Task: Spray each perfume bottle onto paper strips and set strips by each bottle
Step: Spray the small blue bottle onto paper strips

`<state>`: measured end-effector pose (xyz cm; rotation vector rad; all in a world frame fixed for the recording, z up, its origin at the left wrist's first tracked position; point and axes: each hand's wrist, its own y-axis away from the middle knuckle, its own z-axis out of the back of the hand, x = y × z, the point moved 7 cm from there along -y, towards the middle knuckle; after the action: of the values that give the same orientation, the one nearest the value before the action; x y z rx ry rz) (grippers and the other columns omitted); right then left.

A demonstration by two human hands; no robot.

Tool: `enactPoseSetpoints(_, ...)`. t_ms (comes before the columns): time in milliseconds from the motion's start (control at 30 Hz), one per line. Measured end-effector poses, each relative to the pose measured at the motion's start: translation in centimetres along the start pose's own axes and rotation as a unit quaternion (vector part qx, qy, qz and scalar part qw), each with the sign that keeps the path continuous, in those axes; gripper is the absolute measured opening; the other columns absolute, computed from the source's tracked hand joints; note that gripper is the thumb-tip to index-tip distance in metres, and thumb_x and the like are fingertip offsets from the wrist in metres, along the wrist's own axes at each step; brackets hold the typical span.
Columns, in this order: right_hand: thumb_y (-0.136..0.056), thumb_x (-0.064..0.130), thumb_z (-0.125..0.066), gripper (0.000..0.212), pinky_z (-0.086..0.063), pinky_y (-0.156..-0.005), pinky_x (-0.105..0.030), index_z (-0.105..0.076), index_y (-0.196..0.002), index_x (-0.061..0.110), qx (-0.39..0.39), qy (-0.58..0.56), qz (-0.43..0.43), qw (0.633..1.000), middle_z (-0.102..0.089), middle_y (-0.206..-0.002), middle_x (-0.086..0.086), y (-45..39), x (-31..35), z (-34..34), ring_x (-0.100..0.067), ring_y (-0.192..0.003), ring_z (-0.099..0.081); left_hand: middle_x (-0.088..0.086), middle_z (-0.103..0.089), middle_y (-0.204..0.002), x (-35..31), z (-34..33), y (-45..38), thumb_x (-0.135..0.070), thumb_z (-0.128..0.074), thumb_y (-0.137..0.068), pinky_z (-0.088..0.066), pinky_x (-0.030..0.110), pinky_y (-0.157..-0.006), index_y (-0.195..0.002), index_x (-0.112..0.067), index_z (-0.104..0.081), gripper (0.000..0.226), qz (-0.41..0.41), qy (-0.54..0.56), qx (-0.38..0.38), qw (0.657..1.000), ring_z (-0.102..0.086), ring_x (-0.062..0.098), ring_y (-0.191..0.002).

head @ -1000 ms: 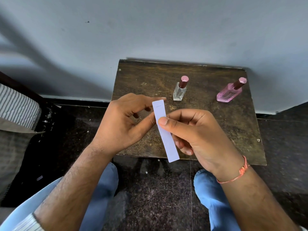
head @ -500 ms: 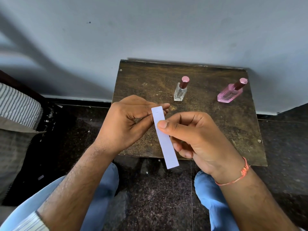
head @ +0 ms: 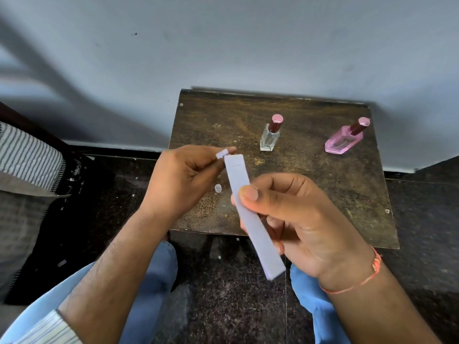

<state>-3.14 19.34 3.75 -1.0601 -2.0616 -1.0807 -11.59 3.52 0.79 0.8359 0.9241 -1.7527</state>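
Note:
My right hand [head: 295, 219] pinches a long white paper strip [head: 250, 219] between thumb and fingers, held above the near edge of the small wooden table [head: 335, 194]. My left hand [head: 183, 180] pinches a second white paper piece [head: 221, 153], of which only a short end shows, just left of the long strip's top. A clear perfume bottle [head: 269, 139] with a dark red cap stands mid-table. A pink perfume bottle [head: 344, 142] with the same kind of cap stands at the back right.
A small translucent cap-like object [head: 218, 188] lies on the table under my left hand. The table stands against a grey wall [head: 223, 45]. Striped fabric [head: 27, 157] lies at the left. My knees in blue jeans are below, over a dark floor.
The hands have come apart. My left hand has drawn a separate paper piece away from the strip in my right hand, which has moved nearer to me.

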Motion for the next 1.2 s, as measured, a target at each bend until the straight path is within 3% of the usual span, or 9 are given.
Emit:
enactPoseSetpoints(100, -0.078, 0.014, -0.091, 0.009, -0.038, -0.037, -0.018, -0.083, -0.074, 0.013, 0.019, 0.052, 0.047, 0.997, -0.073, -0.067, -0.008, 0.6, 0.7, 0.3, -0.011, -0.045, -0.056, -0.008, -0.085, -0.104, 1.4, -0.4, -0.1, -0.017, -0.074, -0.101, -0.065, 0.036, -0.095, -0.101, -0.023, -0.085, 0.012, 0.135, 0.129, 0.002, 0.982, -0.079, 0.008, -0.108)
enactPoseSetpoints(233, -0.060, 0.053, -0.101, 0.043, -0.040, -0.041, -0.022, -0.086, -0.079, 0.018, -0.099, 0.141, 0.114, 0.979, -0.074, -0.075, -0.012, 1.3, 3.2, 6.2, -0.018, -0.052, -0.052, 0.001, -0.085, -0.107, 1.4, -1.8, 0.1, -0.015, -0.070, -0.102, -0.068, 0.036, -0.085, -0.111, -0.014, -0.082, 0.015, 0.208, 0.217, 0.035, 0.953, -0.083, 0.023, -0.088)
enactPoseSetpoints(300, -0.055, 0.058, -0.100, 0.047, -0.038, -0.041, -0.022, -0.086, -0.079, 0.020, -0.167, 0.160, 0.138, 0.963, -0.073, -0.070, -0.006, 2.4, 4.7, 9.5, -0.015, -0.051, -0.052, 0.005, -0.085, -0.108, 1.3, -2.2, 0.3, -0.014, -0.067, -0.103, -0.068, 0.039, -0.086, -0.120, -0.009, -0.078, 0.020, 0.232, 0.240, 0.048, 0.941, -0.082, 0.023, -0.082)
enactPoseSetpoints(467, -0.080, 0.032, -0.087, 0.009, -0.039, -0.043, -0.024, -0.087, -0.079, 0.023, -0.322, 0.241, 0.115, 0.908, -0.079, -0.075, -0.004, 5.0, 5.8, 16.2, -0.012, -0.053, -0.058, 0.009, -0.085, -0.107, 0.5, -3.0, 0.4, -0.019, -0.068, -0.100, -0.068, 0.038, -0.080, -0.128, -0.017, -0.075, 0.028, 0.259, 0.289, 0.066, 0.919, -0.081, 0.022, -0.078)
enactPoseSetpoints(600, -0.101, 0.022, -0.077, 0.007, -0.043, -0.052, -0.031, -0.082, -0.096, 0.020, -0.405, 0.359, 0.035, 0.840, -0.078, -0.085, -0.012, 6.2, 4.9, 20.8, -0.018, -0.063, -0.061, 0.008, -0.085, -0.104, 0.3, -3.7, 0.5, -0.017, -0.070, -0.099, -0.064, 0.027, -0.066, -0.128, -0.018, -0.075, 0.029, 0.276, 0.291, 0.069, 0.913, -0.078, 0.013, -0.073)
enactPoseSetpoints(867, -0.101, 0.036, -0.077, 0.020, -0.052, -0.056, -0.031, -0.073, -0.119, 0.031, -0.458, 0.420, -0.029, 0.783, -0.075, -0.095, 0.008, 7.4, 3.8, 24.8, -0.022, -0.076, -0.075, 0.002, -0.085, -0.106, 0.6, -4.6, 0.8, -0.022, -0.070, -0.100, -0.062, 0.024, -0.068, -0.116, -0.024, -0.081, 0.019, 0.297, 0.274, 0.068, 0.912, -0.080, 0.018, -0.100)
enactPoseSetpoints(1000, -0.100, 0.033, -0.079, 0.025, -0.055, -0.056, -0.031, -0.077, -0.124, 0.025, -0.473, 0.419, -0.020, 0.775, -0.077, -0.093, 0.006, 7.7, 3.9, 25.3, -0.022, -0.072, -0.074, -0.002, -0.084, -0.110, 1.3, -4.9, 0.8, -0.022, -0.062, -0.108, -0.063, 0.023, -0.070, -0.124, -0.023, -0.077, 0.022, 0.312, 0.249, 0.072, 0.914, -0.076, 0.012, -0.075)
enactPoseSetpoints(1067, -0.100, 0.033, -0.079, 0.025, -0.057, -0.056, -0.032, -0.077, -0.124, 0.027, -0.475, 0.414, -0.017, 0.776, -0.077, -0.097, 0.006, 7.7, 4.0, 25.2, -0.021, -0.075, -0.075, -0.002, -0.084, -0.109, 1.5, -5.1, 0.7, -0.020, -0.057, -0.111, -0.065, 0.026, -0.074, -0.128, -0.022, -0.075, 0.025, 0.315, 0.259, 0.078, 0.910, -0.075, 0.011, -0.075)
enactPoseSetpoints(1200, -0.100, 0.033, -0.079, 0.028, -0.060, -0.056, -0.034, -0.075, -0.128, 0.029, -0.476, 0.409, -0.030, 0.778, -0.071, -0.098, 0.013, 7.6, 3.9, 25.2, -0.021, -0.082, -0.074, -0.004, -0.067, -0.087, 1.7, -5.5, 0.8, -0.018, -0.048, -0.115, -0.063, 0.030, -0.072, -0.127, -0.020, -0.075, 0.030, 0.326, 0.283, 0.089, 0.898, -0.064, 0.011, -0.068)
